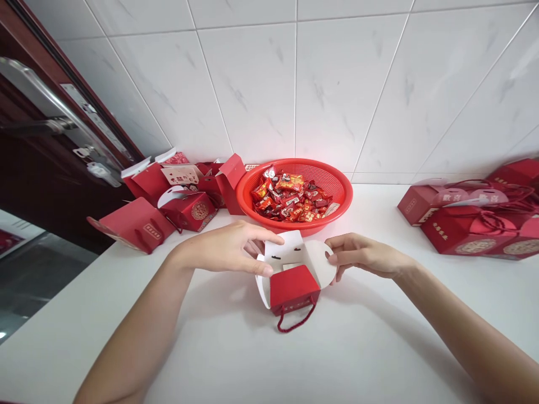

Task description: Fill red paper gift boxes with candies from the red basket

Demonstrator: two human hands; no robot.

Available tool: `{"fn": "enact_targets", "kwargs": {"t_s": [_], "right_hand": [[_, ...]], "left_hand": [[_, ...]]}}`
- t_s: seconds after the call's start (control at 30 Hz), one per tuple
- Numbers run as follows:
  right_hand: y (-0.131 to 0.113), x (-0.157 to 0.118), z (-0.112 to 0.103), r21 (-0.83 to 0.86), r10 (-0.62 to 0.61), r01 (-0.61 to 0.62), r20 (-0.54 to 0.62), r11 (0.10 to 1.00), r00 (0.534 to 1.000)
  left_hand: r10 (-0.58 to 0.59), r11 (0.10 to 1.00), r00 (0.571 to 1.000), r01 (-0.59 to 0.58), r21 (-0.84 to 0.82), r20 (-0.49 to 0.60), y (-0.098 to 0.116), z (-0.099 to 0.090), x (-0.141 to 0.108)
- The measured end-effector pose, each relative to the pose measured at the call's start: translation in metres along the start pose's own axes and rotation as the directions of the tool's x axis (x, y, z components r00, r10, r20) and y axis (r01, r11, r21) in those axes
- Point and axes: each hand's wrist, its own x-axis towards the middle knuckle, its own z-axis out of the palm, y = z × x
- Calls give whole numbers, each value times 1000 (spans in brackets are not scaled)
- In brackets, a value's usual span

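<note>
A small red gift box (295, 286) stands on the white table with its flaps spread, showing a white inside. A dark red cord handle (297, 325) hangs from its front. My left hand (229, 247) is at the box's left side, thumb and fingers apart, the thumb tip by the inner edge of the front panel. On the other side, my right hand (357, 255) pinches the round white flap (320, 261) near its hole. Just behind the box sits a red plastic basket (345, 199) holding many wrapped candies (290, 196).
Several open red boxes (147, 224) stand at the back left. Closed red boxes (467, 230) with cords are grouped at the right. A tiled wall (252, 84) rises behind the table (236, 359). A dark door (54, 146) with a metal handle is at the left.
</note>
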Motion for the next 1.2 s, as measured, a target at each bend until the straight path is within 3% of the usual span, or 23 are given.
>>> {"fn": "enact_targets", "kwargs": {"t_s": [0.1,0.2,0.33,0.57,0.7,0.77,0.87,0.93,1.03,1.1,1.2], "right_hand": [[10,6,-8,74,-24,13,151,997,988],[21,13,-12,111,-56,33,213,993,975],[30,18,-10,117,-61,33,245,993,968],[21,13,-8,17,24,-28,210,999,977],[5,3,-7,-234,47,-28,78,972,996],[-2,-5,-3,-442,-9,-19,-61,897,998],[-11,-20,12,-707,-161,-30,-202,707,966],[-14,-30,25,-855,-287,10,-163,518,944],[-14,-38,42,-960,-409,121,8,252,912],[-13,-39,49,-966,-406,172,81,194,910],[-16,-37,51,-938,-339,236,143,253,930]], "left_hand": [[-1,988,997,13,-152,80,-11,-1,3],[40,943,982,24,-333,184,-22,-2,11],[113,874,979,-18,-485,168,-25,0,19],[140,802,987,-64,-593,83,-29,5,26],[114,825,991,-56,-563,69,-31,5,25],[122,832,990,-62,-551,74,-33,5,25],[157,833,982,-78,-547,100,-37,6,26],[167,839,979,-79,-538,117,-40,7,28],[173,849,976,-80,-523,133,-45,7,30],[181,860,973,-87,-502,142,-45,6,31],[166,883,973,-74,-463,161,-43,5,31]]}}
